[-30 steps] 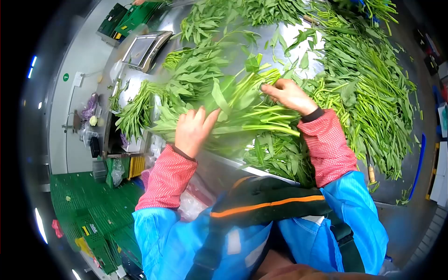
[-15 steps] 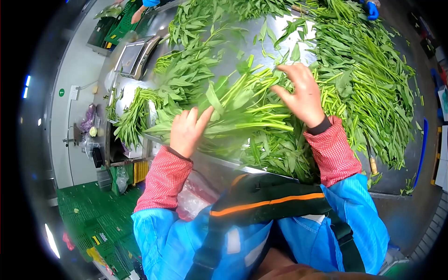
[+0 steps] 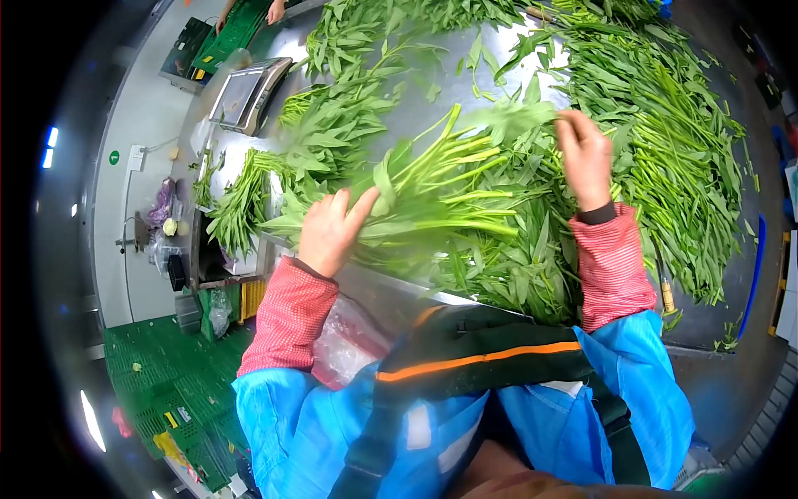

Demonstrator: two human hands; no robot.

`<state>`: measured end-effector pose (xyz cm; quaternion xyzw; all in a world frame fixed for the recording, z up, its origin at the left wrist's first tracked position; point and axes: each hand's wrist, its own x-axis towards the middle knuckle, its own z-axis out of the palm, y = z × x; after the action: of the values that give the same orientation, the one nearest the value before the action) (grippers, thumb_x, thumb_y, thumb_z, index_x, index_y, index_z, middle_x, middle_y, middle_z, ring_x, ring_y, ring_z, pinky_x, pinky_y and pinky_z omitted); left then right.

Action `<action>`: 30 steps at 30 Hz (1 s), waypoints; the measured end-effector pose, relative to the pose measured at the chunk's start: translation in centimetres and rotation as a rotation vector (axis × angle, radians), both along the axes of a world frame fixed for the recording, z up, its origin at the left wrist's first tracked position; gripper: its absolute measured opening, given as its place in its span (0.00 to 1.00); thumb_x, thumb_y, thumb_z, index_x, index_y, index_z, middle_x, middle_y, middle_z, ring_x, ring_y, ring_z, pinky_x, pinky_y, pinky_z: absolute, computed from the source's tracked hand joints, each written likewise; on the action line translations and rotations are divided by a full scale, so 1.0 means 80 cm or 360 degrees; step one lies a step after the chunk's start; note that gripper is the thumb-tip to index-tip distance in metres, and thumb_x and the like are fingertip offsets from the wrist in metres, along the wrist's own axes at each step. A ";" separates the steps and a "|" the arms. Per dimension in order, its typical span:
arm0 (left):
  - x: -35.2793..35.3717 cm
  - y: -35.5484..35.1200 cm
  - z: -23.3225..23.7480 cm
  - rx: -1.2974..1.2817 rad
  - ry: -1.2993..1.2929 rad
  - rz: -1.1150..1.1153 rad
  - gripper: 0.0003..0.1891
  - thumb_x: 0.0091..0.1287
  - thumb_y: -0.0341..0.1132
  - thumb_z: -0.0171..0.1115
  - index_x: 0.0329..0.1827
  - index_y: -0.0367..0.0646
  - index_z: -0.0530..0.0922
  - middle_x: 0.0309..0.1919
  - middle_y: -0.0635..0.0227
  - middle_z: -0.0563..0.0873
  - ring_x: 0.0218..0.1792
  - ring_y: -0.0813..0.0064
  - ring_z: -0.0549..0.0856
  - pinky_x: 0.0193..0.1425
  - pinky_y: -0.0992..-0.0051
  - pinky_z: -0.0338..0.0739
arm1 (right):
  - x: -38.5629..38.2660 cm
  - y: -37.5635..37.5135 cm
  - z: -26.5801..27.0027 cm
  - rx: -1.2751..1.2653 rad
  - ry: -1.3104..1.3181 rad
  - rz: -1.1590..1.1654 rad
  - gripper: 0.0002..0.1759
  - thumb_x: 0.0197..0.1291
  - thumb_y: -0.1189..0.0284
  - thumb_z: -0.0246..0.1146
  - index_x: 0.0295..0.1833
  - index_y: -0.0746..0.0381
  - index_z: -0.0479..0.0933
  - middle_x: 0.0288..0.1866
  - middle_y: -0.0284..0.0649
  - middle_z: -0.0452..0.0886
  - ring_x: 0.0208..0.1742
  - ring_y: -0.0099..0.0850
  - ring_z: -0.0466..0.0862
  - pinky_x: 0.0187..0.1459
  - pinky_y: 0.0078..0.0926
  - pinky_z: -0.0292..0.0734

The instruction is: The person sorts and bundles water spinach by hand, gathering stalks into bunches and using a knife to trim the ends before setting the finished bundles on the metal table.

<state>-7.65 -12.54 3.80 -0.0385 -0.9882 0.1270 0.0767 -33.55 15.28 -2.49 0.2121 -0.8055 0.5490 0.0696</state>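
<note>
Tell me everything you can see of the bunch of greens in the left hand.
The bunch has long green leaves and paler, smooth-looking stems, and looks fresh. It lies sideways over the near side of the metal table, cut ends fanned out toward the right. The left hand grips its leafy part. A blurred leaf runs to the right hand's fingertips; whether it joins the bunch, I cannot tell.

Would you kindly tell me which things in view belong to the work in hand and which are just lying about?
Part of the work, it seems:
bunch of greens, in the left hand
leafy sprig, blurred, at the right hand
large pile of greens, probably

Just lying about, apparently:
wooden-handled tool
purple bag
blue strip
</note>
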 end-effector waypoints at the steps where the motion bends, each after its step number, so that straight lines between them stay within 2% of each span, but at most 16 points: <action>1: 0.002 -0.001 0.002 -0.0010 0.0011 -0.0006 0.33 0.53 0.25 0.56 0.67 0.55 0.71 0.38 0.63 0.77 0.35 0.65 0.78 0.37 0.68 0.74 | -0.011 0.011 -0.004 0.0171 0.0172 -0.0090 0.06 0.63 0.71 0.62 0.41 0.60 0.82 0.22 0.42 0.81 0.20 0.35 0.80 0.23 0.31 0.73; 3: 0.004 -0.002 0.005 -0.0029 0.0032 -0.0015 0.33 0.54 0.25 0.56 0.67 0.55 0.71 0.37 0.63 0.77 0.34 0.65 0.78 0.37 0.68 0.74 | -0.041 0.037 -0.060 0.1095 0.0683 0.0082 0.12 0.56 0.69 0.67 0.45 0.62 0.81 0.27 0.42 0.80 0.27 0.36 0.81 0.29 0.33 0.74; 5: 0.001 0.000 0.010 -0.0103 -0.0006 -0.0063 0.32 0.54 0.26 0.56 0.67 0.57 0.72 0.37 0.64 0.77 0.34 0.67 0.78 0.36 0.69 0.74 | -0.009 0.024 -0.006 0.1106 0.0871 0.0117 0.22 0.49 0.65 0.71 0.50 0.62 0.79 0.35 0.41 0.78 0.39 0.38 0.80 0.39 0.36 0.73; 6: -0.003 0.003 0.012 -0.0138 -0.0023 -0.0087 0.32 0.55 0.27 0.56 0.67 0.58 0.72 0.37 0.64 0.77 0.34 0.67 0.78 0.36 0.70 0.73 | 0.002 0.013 0.020 0.0879 0.0789 0.0216 0.29 0.45 0.61 0.74 0.53 0.61 0.77 0.42 0.41 0.75 0.47 0.40 0.76 0.47 0.39 0.70; 7: -0.006 0.006 0.013 -0.0170 -0.0010 -0.0139 0.32 0.55 0.28 0.56 0.67 0.59 0.72 0.38 0.64 0.78 0.34 0.68 0.78 0.35 0.70 0.73 | 0.013 0.001 0.046 0.0815 0.0806 0.0256 0.31 0.50 0.56 0.71 0.57 0.60 0.75 0.50 0.47 0.77 0.55 0.43 0.75 0.56 0.40 0.70; 9: -0.016 0.015 0.018 -0.0237 0.0012 -0.0253 0.32 0.55 0.29 0.56 0.67 0.62 0.71 0.38 0.65 0.78 0.34 0.69 0.78 0.35 0.71 0.73 | 0.032 -0.031 0.068 0.0603 0.1042 0.0295 0.34 0.48 0.50 0.71 0.56 0.61 0.74 0.51 0.47 0.76 0.55 0.44 0.75 0.57 0.45 0.68; 10: -0.020 0.020 0.020 -0.0237 -0.0012 -0.0264 0.33 0.55 0.30 0.56 0.67 0.67 0.71 0.40 0.65 0.79 0.35 0.70 0.78 0.35 0.72 0.72 | 0.044 -0.050 0.073 0.0684 0.1018 0.0376 0.28 0.50 0.53 0.70 0.51 0.60 0.76 0.46 0.45 0.78 0.51 0.43 0.77 0.54 0.44 0.70; 14: -0.025 0.039 0.032 -0.0216 0.0021 -0.0324 0.32 0.56 0.28 0.56 0.66 0.69 0.72 0.53 0.55 0.79 0.43 0.61 0.81 0.44 0.67 0.76 | 0.043 -0.073 0.026 0.0783 0.0906 0.0649 0.07 0.54 0.63 0.65 0.34 0.53 0.81 0.25 0.37 0.80 0.32 0.35 0.82 0.39 0.36 0.77; 15: -0.022 0.036 0.031 -0.0185 0.0042 -0.0303 0.32 0.56 0.27 0.56 0.66 0.68 0.72 0.52 0.55 0.79 0.43 0.60 0.82 0.45 0.67 0.76 | 0.033 -0.071 0.009 0.0496 0.0979 0.0447 0.04 0.56 0.70 0.61 0.30 0.52 0.81 0.18 0.38 0.77 0.23 0.37 0.81 0.26 0.34 0.76; 16: -0.017 0.033 0.029 -0.0152 0.0058 -0.0278 0.32 0.57 0.27 0.56 0.66 0.68 0.72 0.52 0.54 0.79 0.43 0.60 0.82 0.45 0.66 0.77 | 0.029 -0.061 0.006 0.0426 0.0765 0.0305 0.04 0.58 0.71 0.59 0.32 0.55 0.80 0.19 0.40 0.78 0.21 0.40 0.81 0.21 0.34 0.74; 18: -0.007 0.023 0.024 0.0050 0.0063 -0.0256 0.33 0.55 0.23 0.57 0.66 0.62 0.72 0.50 0.53 0.80 0.42 0.57 0.83 0.44 0.65 0.78 | 0.001 -0.030 0.008 0.0862 0.0703 -0.0036 0.04 0.60 0.71 0.58 0.37 0.56 0.79 0.20 0.43 0.79 0.21 0.40 0.81 0.22 0.36 0.75; 21: 0.010 0.005 0.007 0.0098 0.0111 -0.0059 0.33 0.57 0.24 0.54 0.68 0.61 0.71 0.50 0.56 0.80 0.42 0.62 0.83 0.44 0.67 0.77 | -0.022 0.006 -0.010 0.1194 0.0872 -0.0146 0.10 0.60 0.65 0.62 0.31 0.60 0.79 0.22 0.43 0.80 0.26 0.41 0.83 0.26 0.36 0.77; 23: 0.010 -0.001 0.002 0.0079 0.0207 -0.0042 0.34 0.55 0.23 0.57 0.68 0.57 0.71 0.47 0.58 0.82 0.40 0.63 0.83 0.42 0.67 0.77 | 0.001 0.008 -0.001 0.1151 0.0762 0.0020 0.19 0.58 0.57 0.65 0.30 0.63 0.80 0.24 0.45 0.82 0.30 0.40 0.84 0.31 0.37 0.78; 25: 0.008 -0.001 -0.001 0.0087 0.0256 -0.0007 0.34 0.54 0.22 0.58 0.68 0.56 0.71 0.46 0.58 0.82 0.40 0.63 0.83 0.41 0.68 0.77 | 0.019 -0.004 0.002 0.0750 -0.0056 0.0636 0.31 0.57 0.45 0.64 0.40 0.67 0.82 0.31 0.46 0.84 0.32 0.42 0.84 0.37 0.38 0.78; 27: -0.002 0.005 0.002 0.0085 0.0268 -0.0068 0.35 0.53 0.21 0.58 0.68 0.55 0.71 0.45 0.58 0.82 0.39 0.62 0.83 0.41 0.68 0.77 | 0.035 -0.031 -0.028 0.0135 -0.0482 0.1094 0.29 0.58 0.48 0.65 0.41 0.67 0.82 0.31 0.43 0.84 0.32 0.36 0.83 0.37 0.33 0.77; 30: -0.013 0.012 0.006 0.0112 0.0265 -0.0135 0.34 0.53 0.20 0.58 0.67 0.53 0.71 0.45 0.57 0.81 0.38 0.61 0.83 0.40 0.67 0.77 | 0.047 -0.055 -0.035 0.0082 -0.0839 0.1280 0.20 0.61 0.59 0.66 0.41 0.68 0.81 0.30 0.37 0.82 0.32 0.26 0.79 0.37 0.27 0.76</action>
<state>-8.67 -11.57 4.25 -0.0667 -0.9797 0.0917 0.1652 -29.78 10.86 -5.32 0.3621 -0.6630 0.5474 -0.3602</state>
